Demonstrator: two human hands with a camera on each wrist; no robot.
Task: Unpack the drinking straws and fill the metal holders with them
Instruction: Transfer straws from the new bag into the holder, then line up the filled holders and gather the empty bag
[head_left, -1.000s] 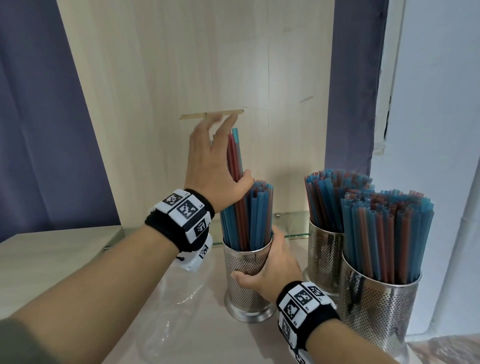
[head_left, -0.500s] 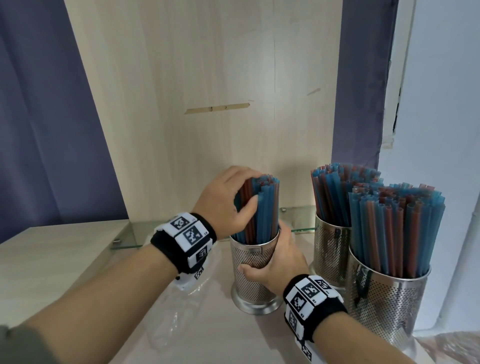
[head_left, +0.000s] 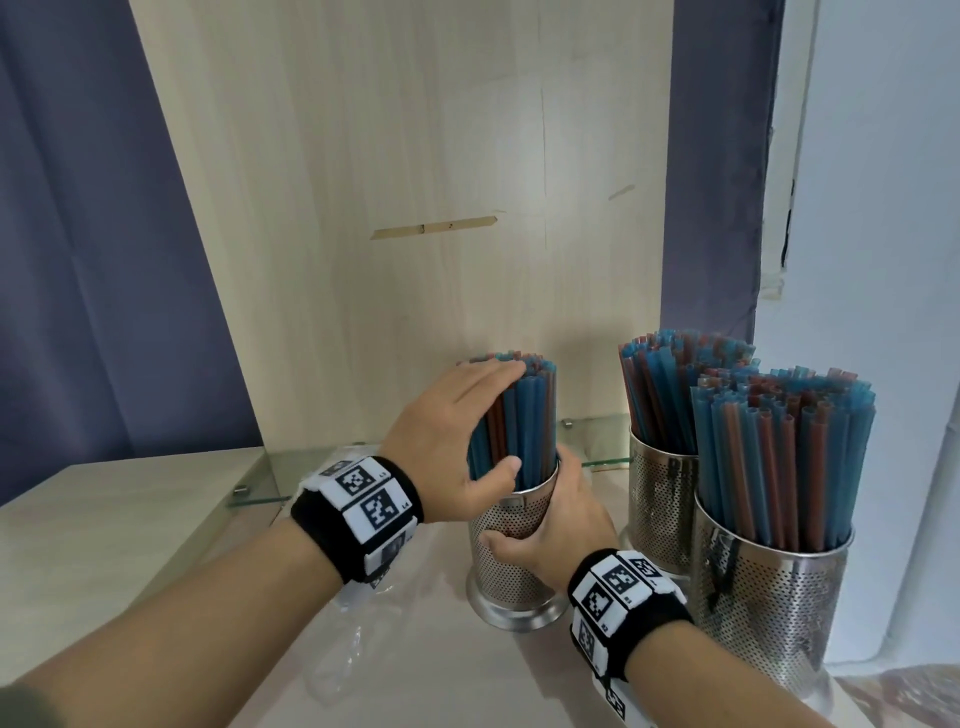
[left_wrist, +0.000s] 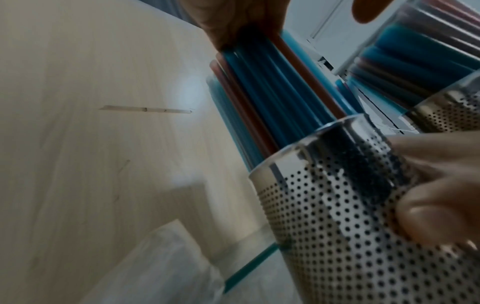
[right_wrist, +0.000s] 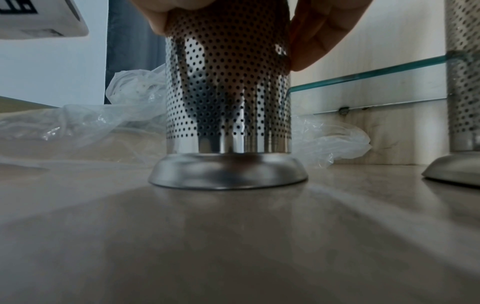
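A perforated metal holder (head_left: 511, 566) stands on the light wooden counter (head_left: 130, 545), packed with blue and red straws (head_left: 530, 415). My left hand (head_left: 467, 415) covers them from the left. Its fingers lie fairly straight across the straw tops, and the thumb sits in front of the bundle near the rim. In the left wrist view the thumb (left_wrist: 363, 10) stands apart from the straws (left_wrist: 272, 92). My right hand (head_left: 561, 535) wraps the holder's wall from the right. The right wrist view shows its fingers (right_wrist: 311, 41) curled round the holder (right_wrist: 228, 92).
Two more holders (head_left: 660, 499) (head_left: 769, 597), full of straws, stand close on the right. A crumpled clear plastic bag (head_left: 358, 634) lies left of the held holder, with one loose blue straw (left_wrist: 249, 267) beside it. A low glass shelf (head_left: 260, 483) runs along the wooden back panel.
My left hand came down from head height with a few raised straws, which now stand level with the rest in the holder. The right hand has kept its hold.
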